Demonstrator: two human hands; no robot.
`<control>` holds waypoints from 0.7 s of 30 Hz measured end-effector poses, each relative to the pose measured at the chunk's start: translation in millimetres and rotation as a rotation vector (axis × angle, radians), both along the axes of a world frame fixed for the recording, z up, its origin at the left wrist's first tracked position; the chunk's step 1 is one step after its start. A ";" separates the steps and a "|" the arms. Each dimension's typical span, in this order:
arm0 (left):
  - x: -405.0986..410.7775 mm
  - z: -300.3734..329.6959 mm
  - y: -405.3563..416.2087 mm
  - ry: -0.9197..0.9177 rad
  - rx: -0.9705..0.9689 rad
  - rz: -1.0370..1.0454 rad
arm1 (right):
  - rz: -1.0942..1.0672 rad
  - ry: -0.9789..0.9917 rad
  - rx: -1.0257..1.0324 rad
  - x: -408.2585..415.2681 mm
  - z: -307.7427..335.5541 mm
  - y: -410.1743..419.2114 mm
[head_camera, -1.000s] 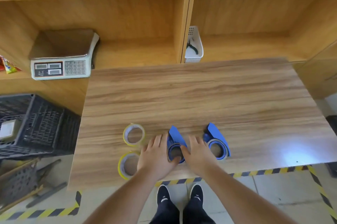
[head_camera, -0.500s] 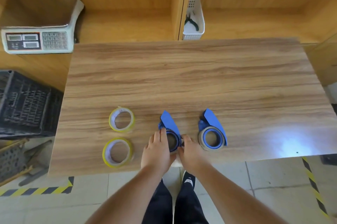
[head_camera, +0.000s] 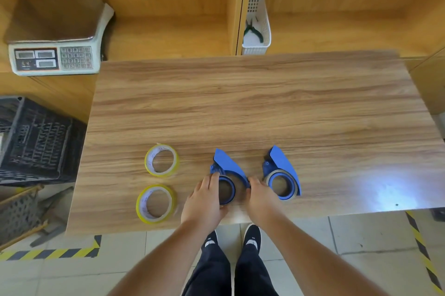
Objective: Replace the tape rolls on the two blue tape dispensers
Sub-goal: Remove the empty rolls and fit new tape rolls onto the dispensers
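Hands bracket the nearer-left blue dispenser [head_camera: 227,175] at the desk [head_camera: 265,107] front edge: the left hand [head_camera: 204,199] cups its left side, fingers [head_camera: 213,178] curled against the ring, while the right hand [head_camera: 261,197] presses its right flank, fingertips just touching the blue guard. Both hands are closed around it in a narrow two-sided clasp; whether the worn roll itself is gripped cannot be told. Just right of the right hand's fingers lies the second dispenser [head_camera: 281,177], a thin grey roll on its hub. Well left of the left hand's fingers lie two fresh yellow tape rolls [head_camera: 161,160], flat and apart. The dispenser looks like light, stiff plastic, likely to slide on the smooth wood, so one hand should pin the body by its curved guard. The spent core is probably thin and easily bent; pulling it by its outer rim seems safest, away from the cutter end.
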State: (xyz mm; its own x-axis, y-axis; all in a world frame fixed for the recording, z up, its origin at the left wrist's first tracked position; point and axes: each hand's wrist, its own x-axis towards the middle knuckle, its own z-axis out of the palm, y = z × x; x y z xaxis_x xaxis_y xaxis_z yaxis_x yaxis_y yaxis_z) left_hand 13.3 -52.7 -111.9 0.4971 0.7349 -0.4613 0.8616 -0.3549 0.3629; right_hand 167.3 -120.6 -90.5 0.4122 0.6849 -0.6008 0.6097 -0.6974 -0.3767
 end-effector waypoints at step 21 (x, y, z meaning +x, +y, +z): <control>4.0 41.4 21.1 -0.302 0.186 0.143 | -0.113 0.048 0.077 1.0 13.5 4.3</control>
